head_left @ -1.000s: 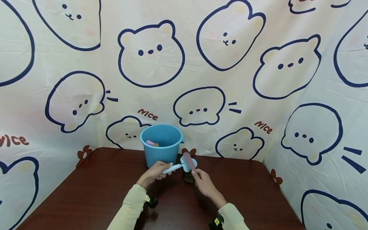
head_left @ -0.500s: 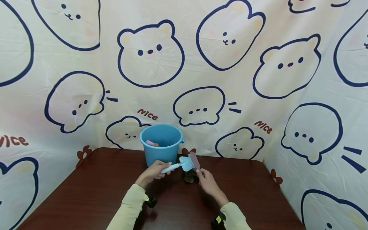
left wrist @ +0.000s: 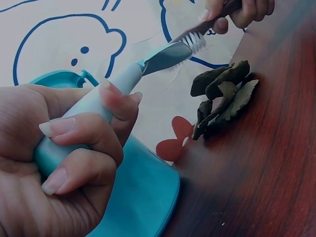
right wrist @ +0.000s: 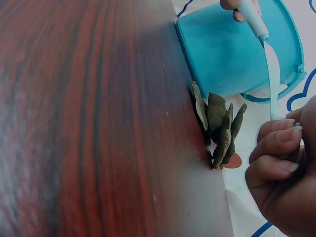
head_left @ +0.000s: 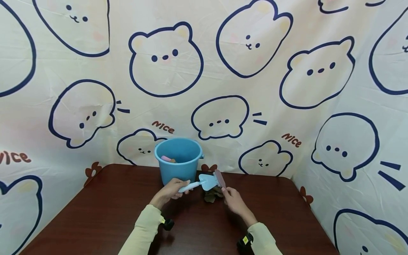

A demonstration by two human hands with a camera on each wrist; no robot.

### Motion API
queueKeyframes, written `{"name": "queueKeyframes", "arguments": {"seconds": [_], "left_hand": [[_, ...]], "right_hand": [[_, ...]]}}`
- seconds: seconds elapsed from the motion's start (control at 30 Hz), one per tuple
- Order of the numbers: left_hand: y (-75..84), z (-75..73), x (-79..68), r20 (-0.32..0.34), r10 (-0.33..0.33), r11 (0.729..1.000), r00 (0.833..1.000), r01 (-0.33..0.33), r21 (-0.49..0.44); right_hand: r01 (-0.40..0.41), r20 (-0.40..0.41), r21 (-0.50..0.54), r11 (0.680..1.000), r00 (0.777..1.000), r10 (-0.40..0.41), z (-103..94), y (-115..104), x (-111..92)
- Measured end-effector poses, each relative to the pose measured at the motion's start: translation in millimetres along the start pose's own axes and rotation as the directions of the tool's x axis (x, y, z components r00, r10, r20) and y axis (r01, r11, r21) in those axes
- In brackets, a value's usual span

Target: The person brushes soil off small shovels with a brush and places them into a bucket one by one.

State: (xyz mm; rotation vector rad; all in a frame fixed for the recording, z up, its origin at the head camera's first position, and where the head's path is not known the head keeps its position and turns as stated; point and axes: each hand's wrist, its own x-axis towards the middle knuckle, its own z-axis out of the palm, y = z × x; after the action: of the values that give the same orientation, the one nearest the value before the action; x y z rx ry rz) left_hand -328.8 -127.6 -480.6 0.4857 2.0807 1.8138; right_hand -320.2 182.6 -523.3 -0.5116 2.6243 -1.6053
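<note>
My left hand (head_left: 170,193) grips the pale handle of a small light-blue trowel (head_left: 208,182), its blade pointing right. In the left wrist view, curled fingers wrap round that handle and the blade is seen nearly edge-on. My right hand (head_left: 236,202) holds a mauve-backed brush (head_left: 220,178) by its lower end. The white bristles (left wrist: 196,44) meet the blade near its tip. In the right wrist view my right hand (right wrist: 279,158) hides most of the brush. Below the blade, on the table, sits a clump of dark greenish-brown, leaf-like pieces (left wrist: 224,94).
A blue bucket (head_left: 178,170) stands behind my left hand at the table's back edge. Inside it shows a pink and tan item (head_left: 167,159). The dark reddish-brown table (head_left: 127,219) meets a cream cloth backdrop (head_left: 223,85) printed with animal faces.
The brush has moved right, from across the trowel blade to its tip, and turned more edge-on. My right hand shifted right and slightly down. My left hand and the trowel stayed nearly still.
</note>
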Motion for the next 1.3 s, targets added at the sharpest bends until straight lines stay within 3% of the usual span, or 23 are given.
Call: {"name": "queueKeyframes", "arguments": {"seconds": [0.4, 0.8, 1.07, 1.3], "left_hand": [[1.0, 1.9, 0.5, 0.005, 0.0, 1.0, 1.0, 0.0, -0.008], [1.9, 2.9, 0.3, 0.019, 0.006, 1.0, 1.0, -0.006, -0.01], [2.5, 3.5, -0.5, 0.023, 0.007, 1.0, 1.0, -0.007, -0.011], [1.8, 2.4, -0.1, 0.016, 0.017, 1.0, 1.0, -0.017, 0.004]], "right_hand": [[0.074, -0.041, 0.022, 0.997, 0.996, -0.073, 9.3, -17.8, 0.2], [0.155, 0.105, 0.052, 0.987, 0.982, -0.159, 21.9, -70.9, -20.4], [0.163, 0.03, 0.012, 0.986, 0.986, -0.164, 33.5, -39.0, -9.7], [0.154, 0.024, 0.025, 0.988, 0.988, -0.155, 30.7, -29.3, -6.1]]}}
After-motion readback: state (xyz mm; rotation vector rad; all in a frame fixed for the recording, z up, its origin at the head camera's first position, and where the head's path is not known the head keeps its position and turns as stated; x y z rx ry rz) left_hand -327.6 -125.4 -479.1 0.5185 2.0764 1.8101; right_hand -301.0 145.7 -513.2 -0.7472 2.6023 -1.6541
